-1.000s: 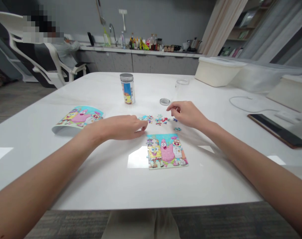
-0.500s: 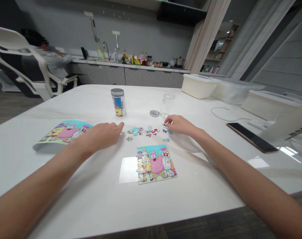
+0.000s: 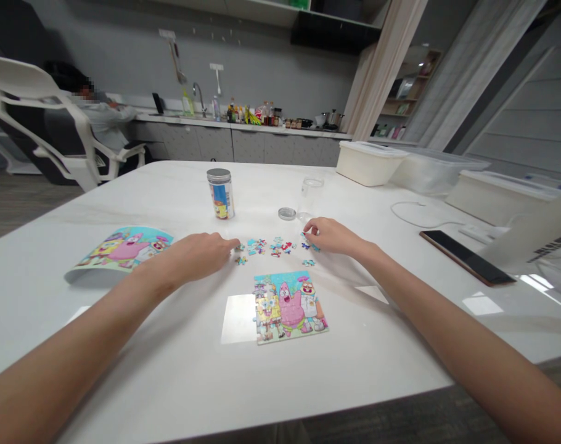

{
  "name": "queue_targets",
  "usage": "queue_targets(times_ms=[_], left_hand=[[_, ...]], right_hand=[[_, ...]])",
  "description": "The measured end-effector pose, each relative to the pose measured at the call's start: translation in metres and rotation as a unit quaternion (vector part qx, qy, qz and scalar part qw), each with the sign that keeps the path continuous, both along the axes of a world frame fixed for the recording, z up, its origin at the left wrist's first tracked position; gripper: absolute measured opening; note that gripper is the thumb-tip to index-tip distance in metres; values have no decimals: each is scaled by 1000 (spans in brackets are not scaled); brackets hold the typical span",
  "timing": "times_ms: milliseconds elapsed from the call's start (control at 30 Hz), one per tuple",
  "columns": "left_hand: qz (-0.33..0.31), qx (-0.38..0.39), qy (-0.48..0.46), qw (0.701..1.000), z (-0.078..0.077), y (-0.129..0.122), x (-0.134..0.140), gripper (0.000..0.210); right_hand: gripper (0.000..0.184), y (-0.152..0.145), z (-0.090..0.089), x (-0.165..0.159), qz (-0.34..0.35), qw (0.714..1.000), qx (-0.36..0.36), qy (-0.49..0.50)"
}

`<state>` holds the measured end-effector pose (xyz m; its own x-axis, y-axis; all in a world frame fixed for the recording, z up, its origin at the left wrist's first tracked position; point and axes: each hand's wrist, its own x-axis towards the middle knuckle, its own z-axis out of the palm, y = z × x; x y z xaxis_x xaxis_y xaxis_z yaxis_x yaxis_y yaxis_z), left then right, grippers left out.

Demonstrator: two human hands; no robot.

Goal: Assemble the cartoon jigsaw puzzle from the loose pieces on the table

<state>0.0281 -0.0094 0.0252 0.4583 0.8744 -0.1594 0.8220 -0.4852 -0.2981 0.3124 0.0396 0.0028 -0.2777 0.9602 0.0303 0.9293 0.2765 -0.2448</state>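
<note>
My left hand (image 3: 200, 258) hovers low over the table with its index finger stretched out. That fingertip reaches the edge of a teal puzzle piece (image 3: 240, 248) at the left of the loose pieces; the thumb is hidden. At the right end of the pieces, my right hand (image 3: 333, 236) has thumb and index finger pinched at a small puzzle piece (image 3: 304, 236), partly covered by the fingers. Several loose puzzle pieces (image 3: 275, 248) lie between the hands. Nearer to me is a partly joined cartoon puzzle (image 3: 290, 307), its left edge uneven.
A curled picture sheet (image 3: 123, 246) lies left of my left hand. Behind the pieces stand a lidded jar (image 3: 221, 196), a loose lid (image 3: 287, 214) and a clear jar (image 3: 312, 196). A phone (image 3: 465, 256) and storage boxes (image 3: 370, 163) are at right. A person (image 3: 105, 120) sits far left.
My left hand has moved slightly right, and its fingertip now meets the leftmost loose piece. My right hand stays almost in place at the right end of the pieces.
</note>
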Motion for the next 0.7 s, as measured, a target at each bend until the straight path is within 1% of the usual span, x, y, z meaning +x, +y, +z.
queue_targets(times_ms=[133,200,233,267,300,367,433,500,567,700], left_hand=[[-1,5,10,1000,4,-2,3,33],[2,8,10,1000,5,-3,4,33],[4,9,10,1000,6,-3,4,33],[7,9,11,1000,6,-3,4,33],[8,9,12,1000,6,-3,4,33],[10,11,13,1000,6,-3,4,32],[8,19,9,1000,5,-3,4,31],[1,21,2,1000,4,-3,3,33],[-9,17,-2,1000,3,-3,3,35],[-9,17,-2,1000,3,-3,2,30]], right_hand=[[25,-1,-1,0,-2,1000,5,1],[25,-3,-1,-2,8,999,37,1],[25,-5,-2,-4,27,998,62,4],[24,-7,-2,-7,57,994,91,11],[24,-10,-2,-11,101,988,117,20],[26,-17,-3,-21,205,967,146,45],[30,-24,-4,-32,296,943,140,50],[34,-30,-6,-40,348,928,124,49],[34,-34,-8,-45,366,924,106,40],[28,-36,-7,-46,352,931,95,37]])
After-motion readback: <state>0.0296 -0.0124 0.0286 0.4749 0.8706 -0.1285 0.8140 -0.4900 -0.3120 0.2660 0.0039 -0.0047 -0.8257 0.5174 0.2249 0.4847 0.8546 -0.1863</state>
